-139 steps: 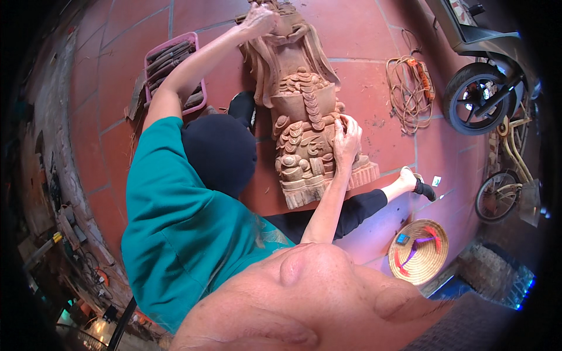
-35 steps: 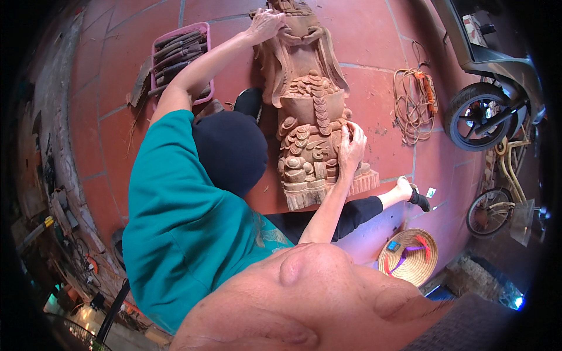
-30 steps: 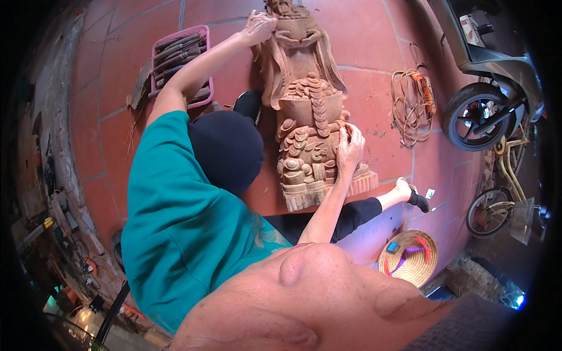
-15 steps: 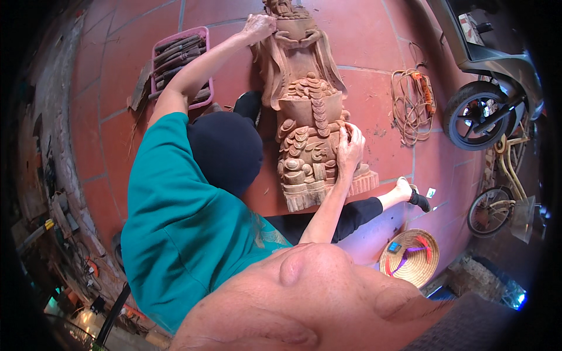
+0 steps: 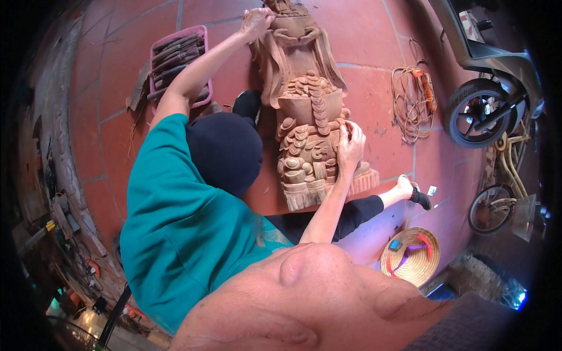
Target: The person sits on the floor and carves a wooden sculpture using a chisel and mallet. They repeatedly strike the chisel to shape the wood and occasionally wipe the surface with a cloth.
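Observation:
A carved wooden statue (image 5: pixel 309 108) lies lengthwise on the floor in front of me, its head end far and its base near. Robes, two carved hands and heaps of coins stand out in relief. At its far left edge, beside the head, my left hand (image 5: pixel 257 22) is closed against the wood; whether a small tool is in it is hidden. My right hand (image 5: pixel 351 144) grips the carving's near right side, fingers bent over the relief, thumb side partly hidden.
A pink basket (image 5: pixel 206 55) of dark chisel-like tools sits left of the statue. To the right lie a coiled orange cord (image 5: pixel 410 111), a motorbike wheel (image 5: pixel 477 114) and a bicycle wheel (image 5: pixel 490 209). A woven hat (image 5: pixel 427 266) rests near my outstretched foot (image 5: pixel 404 186).
My left hand has shifted very slightly away and left along the statue's far edge. The right hand keeps its place on the carving. The whole view has drifted a little.

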Demonstrator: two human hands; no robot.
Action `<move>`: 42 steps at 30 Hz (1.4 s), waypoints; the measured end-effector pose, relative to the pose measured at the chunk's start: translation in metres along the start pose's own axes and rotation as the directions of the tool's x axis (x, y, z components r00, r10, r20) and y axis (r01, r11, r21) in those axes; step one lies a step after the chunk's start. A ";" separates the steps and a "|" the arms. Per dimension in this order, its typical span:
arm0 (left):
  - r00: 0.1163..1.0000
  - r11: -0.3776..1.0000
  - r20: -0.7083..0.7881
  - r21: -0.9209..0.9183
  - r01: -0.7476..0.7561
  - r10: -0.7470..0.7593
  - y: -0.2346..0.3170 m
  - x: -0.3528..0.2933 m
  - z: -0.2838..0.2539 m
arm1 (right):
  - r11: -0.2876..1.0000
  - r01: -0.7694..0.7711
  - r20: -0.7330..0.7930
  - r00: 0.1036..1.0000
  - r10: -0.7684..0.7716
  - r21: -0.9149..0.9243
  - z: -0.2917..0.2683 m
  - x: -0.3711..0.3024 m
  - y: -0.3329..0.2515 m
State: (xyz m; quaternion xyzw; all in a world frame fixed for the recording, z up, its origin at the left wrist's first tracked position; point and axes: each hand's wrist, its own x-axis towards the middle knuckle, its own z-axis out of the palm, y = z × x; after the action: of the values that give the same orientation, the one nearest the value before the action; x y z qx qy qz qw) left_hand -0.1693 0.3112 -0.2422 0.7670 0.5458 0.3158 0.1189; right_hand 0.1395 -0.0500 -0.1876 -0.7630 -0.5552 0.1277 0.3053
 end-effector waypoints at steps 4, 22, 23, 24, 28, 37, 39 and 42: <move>0.997 0.990 -0.039 0.127 -0.055 0.060 0.012 -0.006 0.015 | 1.000 0.015 -0.004 1.000 -0.015 -0.016 0.001 0.001 0.003; 0.998 0.996 0.031 0.054 -0.064 0.062 0.003 0.003 0.006 | 1.000 0.015 -0.002 1.000 -0.015 -0.006 -0.001 0.000 0.000; 0.999 0.995 -0.023 0.085 -0.043 0.045 0.009 0.007 0.005 | 1.000 0.010 -0.001 1.000 -0.010 -0.001 -0.001 0.001 -0.001; 0.997 0.993 -0.078 0.116 -0.019 0.029 0.016 0.009 0.007 | 1.000 0.006 0.000 1.000 -0.006 0.003 -0.001 0.000 -0.001; 0.979 0.948 0.058 0.244 -0.205 0.196 0.019 -0.011 0.020 | 1.000 0.016 -0.002 1.000 -0.016 0.001 0.001 0.000 0.001; 0.985 0.894 0.050 0.415 -0.169 0.163 0.030 0.006 0.014 | 1.000 0.008 0.013 1.000 -0.008 -0.006 0.000 0.003 0.002; 0.959 0.904 0.084 0.320 -0.282 0.270 0.030 -0.002 0.013 | 1.000 0.008 0.004 1.000 -0.008 -0.005 0.000 -0.001 0.002; 0.959 0.951 0.156 0.164 -0.263 0.239 0.017 0.004 0.007 | 1.000 0.009 0.004 1.000 -0.009 -0.013 0.002 0.000 0.004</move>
State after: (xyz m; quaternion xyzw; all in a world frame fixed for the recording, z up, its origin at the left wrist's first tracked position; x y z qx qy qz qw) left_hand -0.1515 0.3100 -0.2372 0.8573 0.4613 0.2245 0.0429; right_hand 0.1414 -0.0504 -0.1914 -0.7622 -0.5599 0.1242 0.3001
